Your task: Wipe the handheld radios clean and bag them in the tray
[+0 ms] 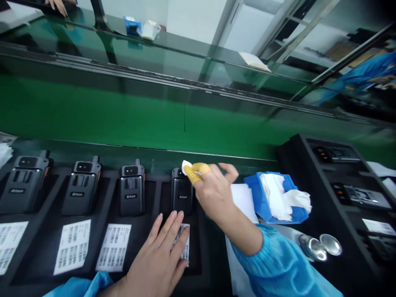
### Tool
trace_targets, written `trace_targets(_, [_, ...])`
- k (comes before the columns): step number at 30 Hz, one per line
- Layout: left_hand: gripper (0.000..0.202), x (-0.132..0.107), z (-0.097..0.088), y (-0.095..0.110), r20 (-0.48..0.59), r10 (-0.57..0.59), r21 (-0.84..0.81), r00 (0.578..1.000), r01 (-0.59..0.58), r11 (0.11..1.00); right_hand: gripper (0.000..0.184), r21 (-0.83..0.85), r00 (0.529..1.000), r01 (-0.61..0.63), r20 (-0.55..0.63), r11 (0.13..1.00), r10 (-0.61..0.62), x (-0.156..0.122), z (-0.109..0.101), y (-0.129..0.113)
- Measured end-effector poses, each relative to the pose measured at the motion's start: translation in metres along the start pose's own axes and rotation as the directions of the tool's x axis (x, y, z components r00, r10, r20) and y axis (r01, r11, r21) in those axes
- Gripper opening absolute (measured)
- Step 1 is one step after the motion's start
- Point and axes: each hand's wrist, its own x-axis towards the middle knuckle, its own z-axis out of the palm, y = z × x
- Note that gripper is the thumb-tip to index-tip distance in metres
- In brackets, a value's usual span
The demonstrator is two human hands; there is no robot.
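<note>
Here, right hand (pixel 215 190) pinches white wad (pixel 186 166) at matte, boxy handset (pixel 182 197).

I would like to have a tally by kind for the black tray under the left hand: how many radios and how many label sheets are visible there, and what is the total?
Radios: 4
Label sheets: 4 (one is partly hidden by the left hand)
Total: 8

one head-worn view looks forward and down, close above left hand (pixel 159 258) and right hand (pixel 215 190), across the counter (pixel 158 163).
</note>
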Motion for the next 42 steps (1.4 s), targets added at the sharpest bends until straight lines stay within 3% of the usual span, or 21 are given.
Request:
trace_targets(6, [0.041, 0.000, 0.000, 0.001, -0.012, 0.000, 0.015, 1.000, 0.000, 1.000, 0.027, 0.018, 0.998, 0.064, -0.025, 0.998, -0.064, 0.008, 0.005, -0.014])
trace_targets(14, [0.042, 0.000, 0.000, 0.000, 0.011, 0.034, 0.052, 0.999, -0.035, 0.998, 0.031, 0.002, 1.000, 0.025, 0.013, 1.000, -0.025, -0.008, 0.000, 0.002])
trace_targets(20, [0.045, -0.001, 0.001, -0.002, 0.022, 0.057, 0.032, 0.998, -0.057, 0.998, 0.028, 0.008, 0.995, -0.090, 0.046, 0.996, 0.089, -0.009, -0.006, 0.006])
trace_targets(26, [0.042, -0.002, 0.002, -0.002, 0.019, 0.053, 0.024, 0.998, -0.053, 0.998, 0.024, 0.102, 0.997, 0.076, -0.031, 0.992, -0.074, -0.002, -0.002, -0.004])
trace_targets(32, [0.042, 0.001, -0.001, -0.003, 0.015, 0.065, 0.045, 0.998, -0.065, 0.997, 0.023, 0.060, 0.997, 0.074, -0.010, 0.995, -0.073, -0.015, -0.001, 0.011])
trace_targets(36, [0.041, 0.001, -0.001, -0.003, 0.006, 0.065, 0.039, 0.998, -0.065, 0.997, 0.032, 0.001, 1.000, -0.017, -0.021, 1.000, 0.017, -0.018, -0.002, 0.020])
trace_targets(39, [0.041, 0.000, 0.001, -0.003, 0.005, 0.061, 0.029, 0.998, -0.061, 0.998, 0.030, 0.016, 0.998, -0.037, -0.042, 0.999, 0.037, -0.009, -0.002, 0.014])
trace_targets(42, [0.041, -0.001, 0.003, -0.003, 0.014, 0.063, 0.040, 0.998, -0.063, 0.997, 0.024, 0.070, 0.997, 0.052, -0.053, 0.996, -0.049, 0.002, 0.000, 0.001])
